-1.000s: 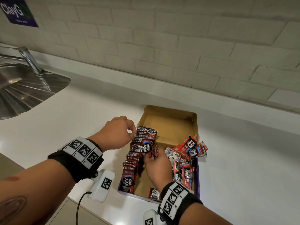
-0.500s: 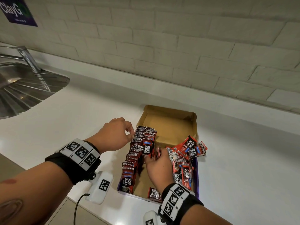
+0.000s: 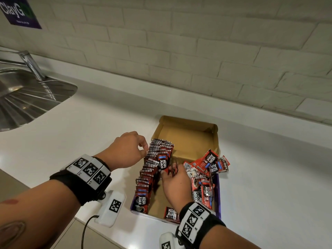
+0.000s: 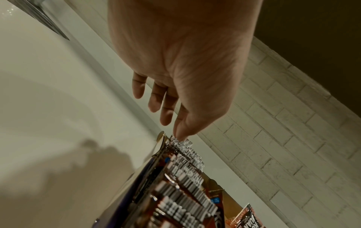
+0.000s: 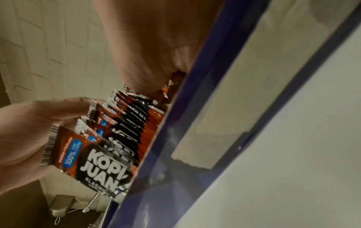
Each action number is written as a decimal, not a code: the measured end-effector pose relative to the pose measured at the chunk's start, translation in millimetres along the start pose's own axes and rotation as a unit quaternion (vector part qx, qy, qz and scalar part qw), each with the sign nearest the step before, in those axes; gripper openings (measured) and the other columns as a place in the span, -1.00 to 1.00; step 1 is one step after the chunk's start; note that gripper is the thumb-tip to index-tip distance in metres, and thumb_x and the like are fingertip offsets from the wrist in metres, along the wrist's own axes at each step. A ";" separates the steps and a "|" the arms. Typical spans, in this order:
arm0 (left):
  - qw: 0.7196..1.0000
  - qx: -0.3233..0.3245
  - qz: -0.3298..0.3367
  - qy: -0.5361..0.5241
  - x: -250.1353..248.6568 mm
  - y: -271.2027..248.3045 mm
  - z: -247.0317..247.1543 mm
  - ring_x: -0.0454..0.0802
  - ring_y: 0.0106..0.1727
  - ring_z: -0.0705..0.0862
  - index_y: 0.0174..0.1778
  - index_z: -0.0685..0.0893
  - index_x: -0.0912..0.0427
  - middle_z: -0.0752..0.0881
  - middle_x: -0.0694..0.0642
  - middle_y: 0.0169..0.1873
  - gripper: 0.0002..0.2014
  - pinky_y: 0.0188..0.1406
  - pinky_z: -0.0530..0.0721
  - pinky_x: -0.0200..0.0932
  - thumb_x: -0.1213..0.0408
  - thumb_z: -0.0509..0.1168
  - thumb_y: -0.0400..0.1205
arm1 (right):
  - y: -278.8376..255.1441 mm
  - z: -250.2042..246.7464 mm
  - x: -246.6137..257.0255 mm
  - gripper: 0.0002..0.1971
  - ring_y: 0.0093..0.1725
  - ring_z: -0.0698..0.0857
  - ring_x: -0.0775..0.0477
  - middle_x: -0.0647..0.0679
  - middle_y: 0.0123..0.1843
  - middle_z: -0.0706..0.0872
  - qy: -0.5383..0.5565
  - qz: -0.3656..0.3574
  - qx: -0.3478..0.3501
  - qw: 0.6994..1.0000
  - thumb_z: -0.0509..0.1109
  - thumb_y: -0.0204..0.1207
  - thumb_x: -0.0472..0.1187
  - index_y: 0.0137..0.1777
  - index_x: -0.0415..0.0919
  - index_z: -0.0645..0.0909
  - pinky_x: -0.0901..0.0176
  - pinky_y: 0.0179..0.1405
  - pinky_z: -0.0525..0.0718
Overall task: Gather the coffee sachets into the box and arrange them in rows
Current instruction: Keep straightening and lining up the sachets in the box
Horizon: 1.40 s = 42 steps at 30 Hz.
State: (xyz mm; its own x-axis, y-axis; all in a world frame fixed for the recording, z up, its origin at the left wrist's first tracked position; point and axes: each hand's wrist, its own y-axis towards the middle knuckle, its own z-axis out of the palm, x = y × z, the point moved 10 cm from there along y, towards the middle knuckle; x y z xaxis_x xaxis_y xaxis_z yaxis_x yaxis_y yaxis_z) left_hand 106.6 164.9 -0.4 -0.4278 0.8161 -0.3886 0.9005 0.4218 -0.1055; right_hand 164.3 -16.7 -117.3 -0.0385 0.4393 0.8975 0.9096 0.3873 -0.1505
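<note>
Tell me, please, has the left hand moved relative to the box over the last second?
No, barely: the left hand stays at the far end of the sachet row, beside the box left wall, fingertips on the sachets' tops.

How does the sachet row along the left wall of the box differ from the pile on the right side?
The left row stands on edge, sachets packed face to face; the right pile lies jumbled and overlapping. The left row stays inside the box; the right pile spills over the right rim. The left hand touches the row's top edges; the pile is untouched. Both are red-and-black Kopi Juan sachets.

Row of upright coffee sachets (image 5: 125, 128) against purple box (image 5: 175, 138) wall, hands touching them, white counter (image 5: 293, 169)
</note>
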 end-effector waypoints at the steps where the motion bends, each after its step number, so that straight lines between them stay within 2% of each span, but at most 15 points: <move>1: 1.000 0.001 -0.001 0.000 0.1 -0.4 -0.3 -0.07 0.13 0.59 -0.19 0.67 -0.22 0.61 -0.10 0.02 -0.91 0.30 0.58 0.10 0.05 0.40 0.62 | 0.0 0.0 0.0 -0.74 -0.25 0.65 0.27 0.20 -0.19 0.72 0.001 0.001 0.001 1.000 0.53 0.58 -0.11 0.20 -0.12 0.62 0.23 -0.17 0.58; 3: 1.000 0.000 -0.002 0.000 0.4 -1.2 -1.3 -0.07 0.14 0.59 -0.17 0.69 -0.20 0.61 -0.10 0.02 -0.93 0.30 0.57 0.09 0.04 0.40 0.62 | 0.2 0.0 -0.1 -0.78 -0.24 0.65 0.28 0.18 -0.18 0.73 -0.003 0.001 0.006 1.000 0.53 0.58 -0.11 0.16 -0.11 0.63 0.29 -0.26 0.56; 5: 1.000 0.002 -0.003 0.003 1.0 -2.1 -1.7 -0.06 0.14 0.59 -0.16 0.70 -0.19 0.62 -0.10 0.03 -0.95 0.30 0.57 0.09 0.03 0.40 0.63 | -0.6 0.1 0.4 -0.82 -0.26 0.65 0.23 0.17 -0.19 0.72 -0.014 -0.001 0.013 1.000 0.52 0.59 -0.12 0.10 -0.10 0.63 0.46 -0.37 0.48; 7: 1.000 0.006 -0.006 0.002 2.6 -3.2 -0.7 -0.06 0.15 0.59 -0.15 0.70 -0.19 0.62 -0.10 0.03 -0.95 0.30 0.57 0.10 0.03 0.40 0.63 | -1.1 0.1 1.1 -0.84 -0.26 0.65 0.24 0.20 -0.20 0.71 -0.016 -0.005 0.017 1.000 0.52 0.59 -0.12 0.08 -0.09 0.63 0.55 -0.38 0.44; 10: 1.000 0.003 0.001 0.000 -1.7 -3.7 -2.1 -0.05 0.17 0.59 -0.10 0.72 -0.18 0.62 -0.08 0.04 -0.98 0.31 0.57 0.09 0.06 0.39 0.64 | -1.0 1.4 1.9 -0.82 -0.26 0.62 0.34 0.22 -0.20 0.71 -0.014 -0.007 0.020 1.000 0.52 0.59 -0.12 0.13 -0.07 0.63 0.57 -0.38 0.44; 13: 0.999 -0.001 0.030 0.018 -19.0 -0.3 -3.8 -0.03 0.20 0.56 -0.02 0.76 -0.17 0.61 -0.05 0.06 -0.93 0.30 0.56 0.07 0.07 0.36 0.66 | -1.7 1.0 2.4 -0.82 -0.28 0.64 0.30 0.15 -0.19 0.74 -0.012 -0.007 0.016 1.000 0.51 0.60 -0.13 0.12 -0.10 0.63 0.54 -0.41 0.44; 16: 0.995 0.009 0.063 0.074 -41.2 8.1 -0.5 -0.01 0.24 0.54 0.10 0.77 -0.22 0.56 -0.08 0.03 -0.84 0.30 0.52 0.05 0.05 0.31 0.69 | -3.2 0.2 2.8 -0.84 -0.26 0.64 0.30 0.15 -0.19 0.74 -0.003 -0.005 0.015 1.000 0.51 0.61 -0.14 0.11 -0.09 0.62 0.51 -0.39 0.46; 19: 0.987 0.041 0.074 0.137 -54.0 16.1 7.8 0.03 0.30 0.50 0.22 0.76 -0.16 0.52 -0.07 0.06 -0.77 0.32 0.46 0.06 0.07 0.28 0.70 | -4.4 -0.9 5.0 -0.85 -0.28 0.65 0.28 0.15 -0.20 0.74 0.001 -0.012 0.016 1.000 0.51 0.61 -0.16 0.10 -0.09 0.62 0.53 -0.43 0.47; 22: 0.974 0.050 0.082 0.204 -62.9 22.7 11.2 0.09 0.23 0.52 0.10 0.76 -0.01 0.58 0.05 0.13 -0.79 0.22 0.50 0.07 0.22 0.24 0.66 | -5.0 -0.9 5.1 -0.85 -0.31 0.66 0.22 0.08 -0.23 0.74 -0.001 -0.009 0.016 1.000 0.50 0.61 -0.16 0.07 -0.11 0.60 0.50 -0.47 0.47; 25: 0.964 0.060 0.084 0.244 -69.9 26.2 13.0 0.06 0.01 0.43 -0.11 0.67 0.04 0.54 0.10 0.05 -0.86 0.00 0.40 -0.01 0.34 0.22 0.62 | -5.5 -1.9 5.1 -0.85 -0.30 0.64 0.26 0.10 -0.23 0.73 -0.004 -0.007 0.012 1.000 0.50 0.60 -0.14 0.07 -0.11 0.59 0.52 -0.44 0.45; 29: 0.961 0.073 0.077 0.256 -72.6 29.0 16.5 0.05 -0.04 0.37 -0.13 0.66 0.07 0.52 0.12 0.03 -0.88 -0.04 0.36 0.00 0.33 0.23 0.62 | -6.1 -2.4 4.8 -0.82 -0.28 0.65 0.25 0.11 -0.21 0.74 -0.001 -0.003 0.012 1.000 0.50 0.60 -0.13 0.11 -0.11 0.60 0.20 -0.26 0.57; 32: 0.968 0.073 0.075 0.229 -74.8 31.6 18.2 0.11 0.09 0.51 -0.09 0.69 0.13 0.53 0.11 0.04 -0.87 0.02 0.44 0.00 0.30 0.22 0.66 | -6.0 -2.8 4.2 -0.82 -0.28 0.69 0.15 0.06 -0.23 0.76 0.003 -0.001 0.007 1.000 0.50 0.58 -0.15 0.11 -0.12 0.60 0.13 -0.20 0.66; 34: 0.974 0.078 0.074 0.198 -78.7 32.6 18.0 0.13 0.21 0.54 0.02 0.75 0.12 0.56 0.11 0.12 -0.82 0.18 0.51 0.04 0.29 0.23 0.66 | -6.2 -4.6 3.9 -0.82 -0.29 0.72 0.09 0.04 -0.25 0.76 0.003 0.001 -0.001 1.000 0.51 0.58 -0.14 0.09 -0.10 0.60 0.12 -0.20 0.70; 36: 0.977 0.073 0.077 0.184 -83.4 33.3 15.7 0.12 0.25 0.54 0.06 0.75 0.09 0.58 0.10 0.16 -0.81 0.29 0.53 0.09 0.29 0.23 0.66 | -6.3 -5.8 3.1 -0.82 -0.29 0.73 0.09 0.03 -0.25 0.77 0.004 0.002 -0.005 1.000 0.52 0.58 -0.13 0.09 -0.08 0.60 0.12 -0.21 0.71; 42: 0.974 0.073 0.078 0.198 -80.7 33.9 21.1 0.10 0.19 0.57 0.02 0.76 0.06 0.61 0.07 0.10 -0.80 0.22 0.53 0.07 0.25 0.21 0.69 | -5.2 -1.6 3.2 -0.82 -0.23 0.77 -0.01 0.00 -0.17 0.80 -0.002 -0.002 0.002 1.000 0.50 0.58 -0.12 0.09 -0.09 0.61 0.05 -0.13 0.76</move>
State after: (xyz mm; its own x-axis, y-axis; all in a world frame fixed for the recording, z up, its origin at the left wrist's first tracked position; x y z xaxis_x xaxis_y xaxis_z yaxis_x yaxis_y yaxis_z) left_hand 173.3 105.0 8.1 -0.2552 0.9664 -0.0300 0.9463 0.2432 -0.2129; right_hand 160.0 -18.6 -113.0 -0.0445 0.4402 0.8968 0.9081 0.3920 -0.1474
